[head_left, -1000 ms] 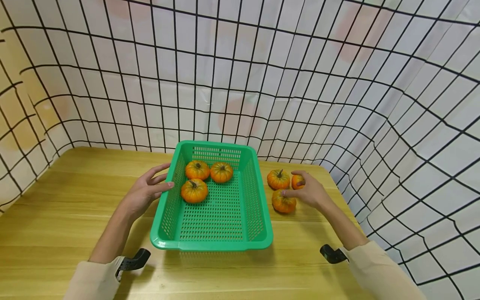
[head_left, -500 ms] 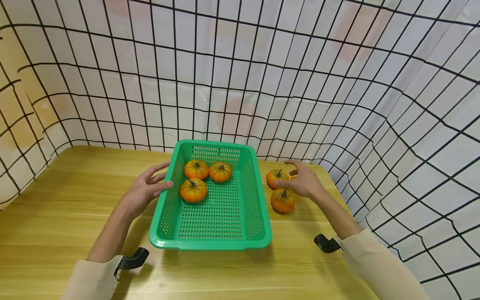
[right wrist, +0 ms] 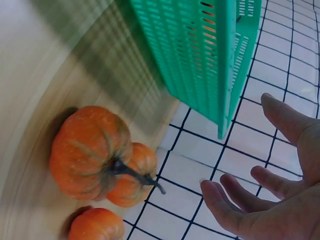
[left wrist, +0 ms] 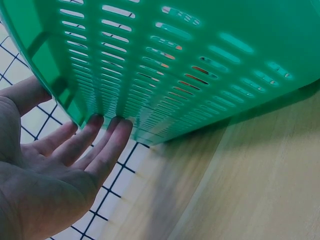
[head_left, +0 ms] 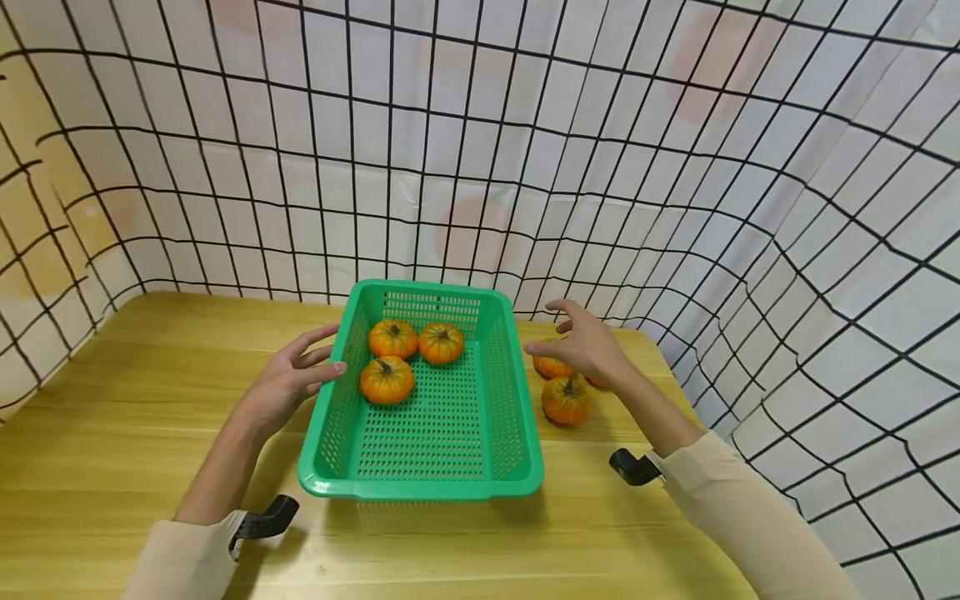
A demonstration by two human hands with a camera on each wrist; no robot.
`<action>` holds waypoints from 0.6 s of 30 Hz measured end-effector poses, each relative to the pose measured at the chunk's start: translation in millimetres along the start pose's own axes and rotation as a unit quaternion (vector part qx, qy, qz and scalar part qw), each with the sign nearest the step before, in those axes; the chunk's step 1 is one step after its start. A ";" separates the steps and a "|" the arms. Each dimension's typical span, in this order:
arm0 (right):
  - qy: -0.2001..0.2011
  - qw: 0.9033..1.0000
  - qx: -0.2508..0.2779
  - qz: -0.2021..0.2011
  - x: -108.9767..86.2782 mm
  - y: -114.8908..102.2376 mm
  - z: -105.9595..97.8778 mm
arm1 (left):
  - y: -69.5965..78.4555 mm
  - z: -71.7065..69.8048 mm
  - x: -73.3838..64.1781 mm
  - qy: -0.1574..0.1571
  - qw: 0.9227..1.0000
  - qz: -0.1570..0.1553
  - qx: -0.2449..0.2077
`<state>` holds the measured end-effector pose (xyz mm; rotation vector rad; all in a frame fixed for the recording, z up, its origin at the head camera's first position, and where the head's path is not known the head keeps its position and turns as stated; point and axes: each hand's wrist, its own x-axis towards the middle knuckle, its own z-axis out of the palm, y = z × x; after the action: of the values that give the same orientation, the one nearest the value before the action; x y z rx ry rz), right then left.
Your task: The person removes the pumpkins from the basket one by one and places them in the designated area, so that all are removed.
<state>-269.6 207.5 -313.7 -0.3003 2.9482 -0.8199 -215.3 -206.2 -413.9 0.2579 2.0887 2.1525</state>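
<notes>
It's glossy plastic gleaming on the basket (head_left: 420, 490), smooth grained wood shining across the table (head_left: 187, 375), ribbed pumpkins (head_left: 386, 383) catching a soft sheen, matt cloth sleeves (head_left: 750, 517)!

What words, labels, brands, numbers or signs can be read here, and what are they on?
None can be read.
The green basket, orange pumpkins, wooden table, pale backdrop and cream sleeves show no lettering.
Any marks on the black wrist pieces would be too small to read.

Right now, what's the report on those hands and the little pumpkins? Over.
Left hand on green basket. Right hand empty, near basket's right wall. Three pumpkins inside, three more pumpkins outside on table. That wall stands between.
</notes>
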 end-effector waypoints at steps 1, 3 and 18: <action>0.000 1.000 0.001 0.001 1.2 -2.1 0.3 | -0.4 0.2 0.2 0.001 1.000 -0.001 0.000; 0.001 1.000 0.002 0.003 3.0 -6.7 0.9 | -1.2 0.4 0.5 0.001 1.000 -0.001 0.002; -0.010 1.000 0.024 -0.016 8.2 -40.3 11.0 | -3.6 -0.2 1.1 0.002 1.000 -0.001 0.001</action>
<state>-269.5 166.5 -302.4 -0.3514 2.9089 -0.8837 -216.5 -206.0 -417.4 0.2519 2.0917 2.1512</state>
